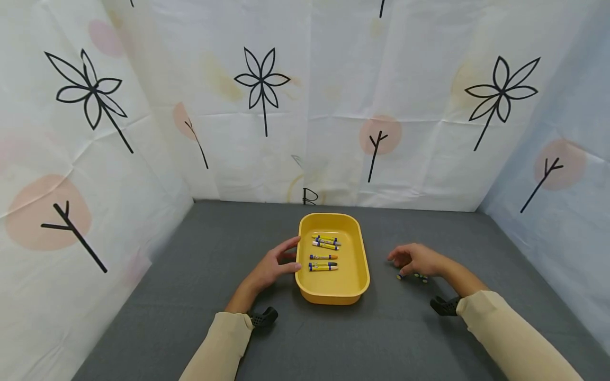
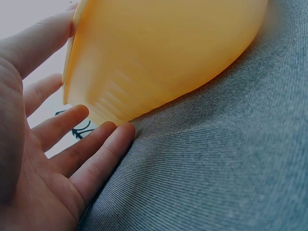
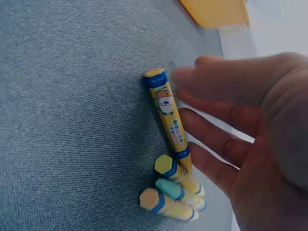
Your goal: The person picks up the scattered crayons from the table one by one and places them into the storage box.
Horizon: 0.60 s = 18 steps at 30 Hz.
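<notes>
Right wrist view gives me the crayons [image 3: 171,159] best: four yellow sticks with blue bands on the grey cloth [image 3: 72,96], one lying long toward the upper middle of the frame with a printed label, three shorter ones bunched end-on at the lower middle, their tips yellow, pale teal and orange. My right hand [image 3: 250,134] hovers over them at the right of the frame, fingers [image 3: 211,82] loosely spread and gripping nothing; I cannot tell whether a fingertip touches the long crayon, since the nearest finger is blurred.

From the head view those crayons [image 1: 413,275] are only small specks just below the right hand [image 1: 416,259], right of centre, and their count is hard to make out. That view shows what the wrist cameras miss: the yellow tray [image 1: 352,254] at centre holding more crayons [image 1: 324,254] laid crosswise, well apart from the loose ones.

My left hand [image 1: 274,267] lies at the tray's left side, fingers straight, thumb at the rim. The left wrist view confirms it: the fingers [image 2: 96,154] lie flat on the cloth against the tray's [image 2: 168,53] base and the thumb rests on its wall at the upper left, but the tray's inside is hidden there. Only a corner of the tray [image 3: 216,12] shows at the top of the right wrist view.
</notes>
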Each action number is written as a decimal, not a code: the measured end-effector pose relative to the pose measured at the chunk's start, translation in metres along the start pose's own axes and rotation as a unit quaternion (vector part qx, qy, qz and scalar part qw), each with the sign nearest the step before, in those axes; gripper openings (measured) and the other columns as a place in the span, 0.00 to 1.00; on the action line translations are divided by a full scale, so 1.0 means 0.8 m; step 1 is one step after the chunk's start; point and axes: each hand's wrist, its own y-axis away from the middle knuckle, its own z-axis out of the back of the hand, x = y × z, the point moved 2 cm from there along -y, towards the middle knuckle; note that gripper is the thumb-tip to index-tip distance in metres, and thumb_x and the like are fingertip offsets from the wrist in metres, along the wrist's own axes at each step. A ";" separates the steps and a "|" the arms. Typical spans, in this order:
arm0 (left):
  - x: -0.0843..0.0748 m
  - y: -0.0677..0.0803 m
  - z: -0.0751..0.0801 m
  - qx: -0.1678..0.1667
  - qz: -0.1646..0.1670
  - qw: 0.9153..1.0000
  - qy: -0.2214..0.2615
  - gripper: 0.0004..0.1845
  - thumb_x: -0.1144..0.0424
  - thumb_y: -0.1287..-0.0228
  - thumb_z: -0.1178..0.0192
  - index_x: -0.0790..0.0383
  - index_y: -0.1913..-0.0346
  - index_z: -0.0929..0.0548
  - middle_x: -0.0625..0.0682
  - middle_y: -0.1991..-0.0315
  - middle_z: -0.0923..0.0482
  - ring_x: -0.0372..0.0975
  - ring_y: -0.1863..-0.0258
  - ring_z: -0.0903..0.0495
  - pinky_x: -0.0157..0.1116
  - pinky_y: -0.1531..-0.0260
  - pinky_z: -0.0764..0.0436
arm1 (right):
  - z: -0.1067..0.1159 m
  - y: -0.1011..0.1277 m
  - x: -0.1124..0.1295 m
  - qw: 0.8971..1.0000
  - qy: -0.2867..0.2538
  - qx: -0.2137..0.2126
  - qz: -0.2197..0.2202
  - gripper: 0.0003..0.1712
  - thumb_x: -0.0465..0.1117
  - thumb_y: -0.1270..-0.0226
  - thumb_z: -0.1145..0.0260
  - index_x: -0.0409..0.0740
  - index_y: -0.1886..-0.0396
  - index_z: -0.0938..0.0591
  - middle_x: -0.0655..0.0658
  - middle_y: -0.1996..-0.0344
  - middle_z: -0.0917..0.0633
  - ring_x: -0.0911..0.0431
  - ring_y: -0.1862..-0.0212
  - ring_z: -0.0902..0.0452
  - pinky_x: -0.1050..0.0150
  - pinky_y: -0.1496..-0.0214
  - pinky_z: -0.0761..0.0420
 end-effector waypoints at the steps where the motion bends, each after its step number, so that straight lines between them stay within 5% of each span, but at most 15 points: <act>1: -0.006 0.002 0.000 0.002 -0.002 1.000 0.000 0.38 0.67 0.34 0.38 0.64 0.25 0.43 0.63 0.27 0.43 0.57 0.37 0.32 0.55 0.39 0.33 | -0.001 0.001 0.001 1.000 0.005 0.004 -0.003 0.20 0.28 0.42 0.30 0.31 0.48 0.20 0.39 0.56 0.17 0.44 0.52 0.22 0.54 0.54 0.21; 8: -0.017 0.007 0.000 0.001 -0.007 1.000 0.005 0.37 0.68 0.34 0.39 0.65 0.25 0.42 0.64 0.28 0.43 0.57 0.37 0.32 0.54 0.40 0.32 | -0.006 0.000 0.000 0.998 0.060 0.008 -0.007 0.21 0.24 0.47 0.31 0.37 0.51 0.18 0.43 0.58 0.17 0.45 0.54 0.22 0.52 0.55 0.22; 18: -0.022 0.007 0.000 0.007 -0.002 1.000 0.008 0.37 0.68 0.34 0.39 0.65 0.25 0.43 0.64 0.27 0.44 0.59 0.36 0.34 0.56 0.39 0.35 | -0.008 -0.005 -0.008 0.996 0.083 -0.044 -0.003 0.10 0.28 0.42 0.31 0.38 0.59 0.16 0.49 0.67 0.18 0.55 0.65 0.24 0.58 0.64 0.23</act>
